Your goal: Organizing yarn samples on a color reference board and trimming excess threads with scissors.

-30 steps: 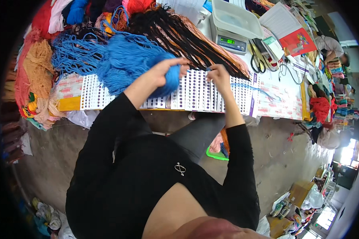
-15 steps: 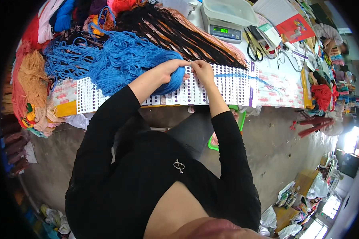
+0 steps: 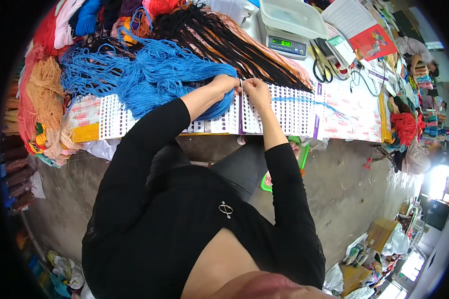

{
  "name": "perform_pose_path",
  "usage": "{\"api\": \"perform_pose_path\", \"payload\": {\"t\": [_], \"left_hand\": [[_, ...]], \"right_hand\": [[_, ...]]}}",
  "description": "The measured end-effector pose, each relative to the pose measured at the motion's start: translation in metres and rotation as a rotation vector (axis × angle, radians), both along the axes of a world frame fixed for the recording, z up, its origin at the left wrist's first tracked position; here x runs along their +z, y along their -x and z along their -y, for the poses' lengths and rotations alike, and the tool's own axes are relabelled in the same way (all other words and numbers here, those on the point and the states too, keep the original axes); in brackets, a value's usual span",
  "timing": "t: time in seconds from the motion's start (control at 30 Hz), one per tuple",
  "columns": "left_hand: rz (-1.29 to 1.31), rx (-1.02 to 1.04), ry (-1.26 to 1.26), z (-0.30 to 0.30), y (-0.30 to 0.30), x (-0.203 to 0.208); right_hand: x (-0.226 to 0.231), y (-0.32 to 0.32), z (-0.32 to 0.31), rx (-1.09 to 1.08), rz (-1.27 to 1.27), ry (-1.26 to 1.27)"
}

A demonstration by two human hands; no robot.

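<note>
A big loose hank of blue yarn (image 3: 159,74) lies over white cards with rows of holes (image 3: 289,112) on the table. My left hand (image 3: 223,85) is closed at the hank's right end, its fingers curled into the strands. Just beside it, my right hand (image 3: 257,94) pinches with thumb and forefinger over the cards' upper part; what sits between those fingertips is too small to make out. The two hands' fingertips nearly meet. From near my right hand, a thin length of blue yarn (image 3: 314,102) trails rightward over the cards.
Black, orange and pink strands (image 3: 244,47) stretch behind the cards. A digital scale (image 3: 286,44) with a clear tray, black-handled scissors (image 3: 322,70) and a red booklet (image 3: 371,44) are at the back right. Peach yarn (image 3: 46,87) hangs at the left edge. A green basket (image 3: 302,152) stands below.
The view has shifted slightly. My left hand has turned, its extended forefinger now drawn in, and a purple card edge shows between my hands. The scale's reading has changed.
</note>
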State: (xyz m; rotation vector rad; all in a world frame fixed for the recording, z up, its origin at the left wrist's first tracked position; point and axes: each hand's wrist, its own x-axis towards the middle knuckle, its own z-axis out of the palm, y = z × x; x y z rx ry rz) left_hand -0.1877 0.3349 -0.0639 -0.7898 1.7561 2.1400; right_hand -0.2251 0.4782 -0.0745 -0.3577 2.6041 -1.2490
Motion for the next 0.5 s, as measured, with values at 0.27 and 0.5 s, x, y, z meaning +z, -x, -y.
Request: {"api": "perform_pose_path", "payload": {"t": [0.27, 0.5], "left_hand": [[-0.088, -0.282, 0.711, 0.029, 0.005, -0.029], [-0.179, -0.016, -1.061, 0.1, -0.007, 0.089]], "right_hand": [[-0.004, 0.001, 0.01, 0.064, 0.074, 0.085], [0.013, -0.017, -0.002, 0.001, -0.162, -0.087]]}}
